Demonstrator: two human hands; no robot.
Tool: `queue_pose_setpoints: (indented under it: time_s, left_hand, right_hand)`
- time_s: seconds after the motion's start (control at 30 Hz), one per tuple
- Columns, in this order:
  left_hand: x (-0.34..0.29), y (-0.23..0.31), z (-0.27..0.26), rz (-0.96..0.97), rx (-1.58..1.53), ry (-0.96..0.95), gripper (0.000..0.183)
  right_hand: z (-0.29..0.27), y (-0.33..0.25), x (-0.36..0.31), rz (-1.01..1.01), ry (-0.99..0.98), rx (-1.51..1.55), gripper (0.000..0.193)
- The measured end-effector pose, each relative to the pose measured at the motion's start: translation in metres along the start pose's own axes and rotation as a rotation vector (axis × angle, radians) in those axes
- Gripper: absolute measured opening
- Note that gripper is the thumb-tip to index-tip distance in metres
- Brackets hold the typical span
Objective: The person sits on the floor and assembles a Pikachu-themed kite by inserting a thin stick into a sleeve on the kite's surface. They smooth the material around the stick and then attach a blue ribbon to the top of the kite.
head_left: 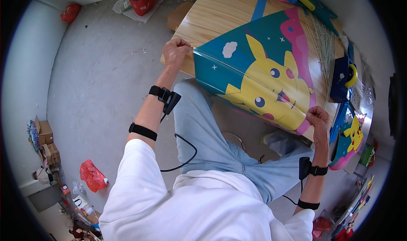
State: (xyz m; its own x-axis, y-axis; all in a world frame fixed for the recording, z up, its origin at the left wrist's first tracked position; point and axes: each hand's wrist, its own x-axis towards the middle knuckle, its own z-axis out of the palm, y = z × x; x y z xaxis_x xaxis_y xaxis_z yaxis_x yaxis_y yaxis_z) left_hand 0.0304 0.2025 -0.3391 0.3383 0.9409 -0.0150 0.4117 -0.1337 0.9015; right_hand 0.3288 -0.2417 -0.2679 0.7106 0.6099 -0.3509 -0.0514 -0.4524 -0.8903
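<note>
Outstretched, left hand (176,50) and right hand (319,116), fisted grip on kite (258,78) corners

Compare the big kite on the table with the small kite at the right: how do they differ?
The big kite lies spread flat on the wooden table, both hands gripping its corners; the small kite hangs off the table's edge, untouched. The big one is far larger. Both show a yellow cartoon figure on teal with pink edging.

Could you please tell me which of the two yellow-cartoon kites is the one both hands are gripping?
The large kite spread on the wooden table, held at its corners by left hand and right hand; the smaller kite hangs untouched at the right.
</note>
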Motion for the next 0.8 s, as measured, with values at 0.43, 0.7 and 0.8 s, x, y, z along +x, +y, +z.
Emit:
queue_pose_setpoints:
  time_s: [0.43,0.7,0.8]
  left_hand:
    - [0.0061,-0.0023,0.0038,-0.044,0.131,0.041,0.010]
    - [0.0077,-0.0057,0.0055,-0.047,0.179,0.033,0.010]
    - [0.0072,-0.0044,0.0056,-0.051,0.203,0.040,0.010]
  right_hand:
    - [0.0031,0.0009,0.0037,0.012,-0.028,0.009,0.009]
    - [0.0017,0.0054,0.0062,0.022,-0.035,0.019,0.009]
    - [0.0044,0.0027,0.0064,0.021,-0.027,0.003,0.009]
